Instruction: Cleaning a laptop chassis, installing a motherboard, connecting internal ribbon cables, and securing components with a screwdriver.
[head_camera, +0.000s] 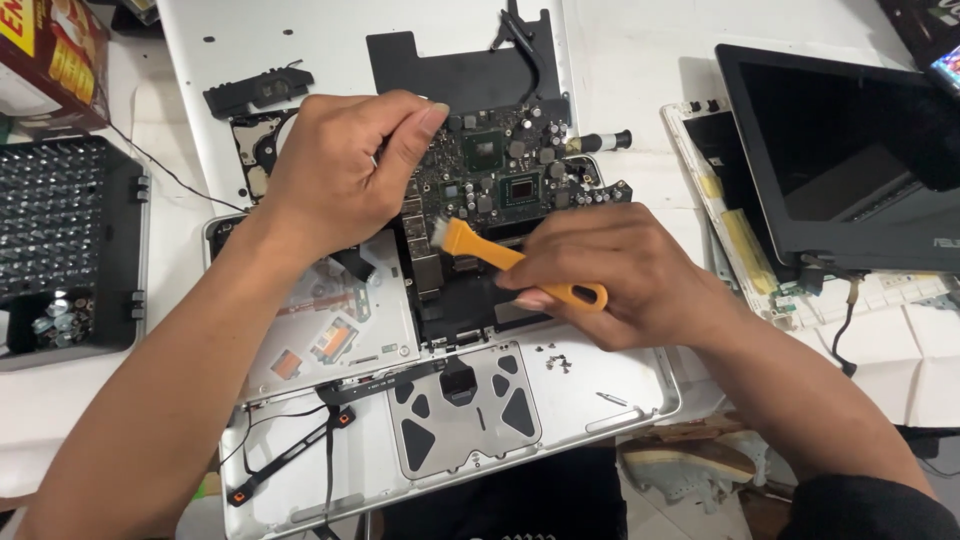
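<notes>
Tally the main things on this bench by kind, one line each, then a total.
Opened silver laptop shell: 1
Logic board: 1
Orange plastic pry tool, in the right hand: 1
Second laptop with dark screen: 1
Grey bit tray: 1
Screwdriver: 1
The left hand rests on the board.
Total: 6

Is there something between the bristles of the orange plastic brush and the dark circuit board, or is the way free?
Nothing visible. The orange plastic brush, held by the right hand, has its bristles directly on the dark circuit board; the left hand rests beside.
</notes>
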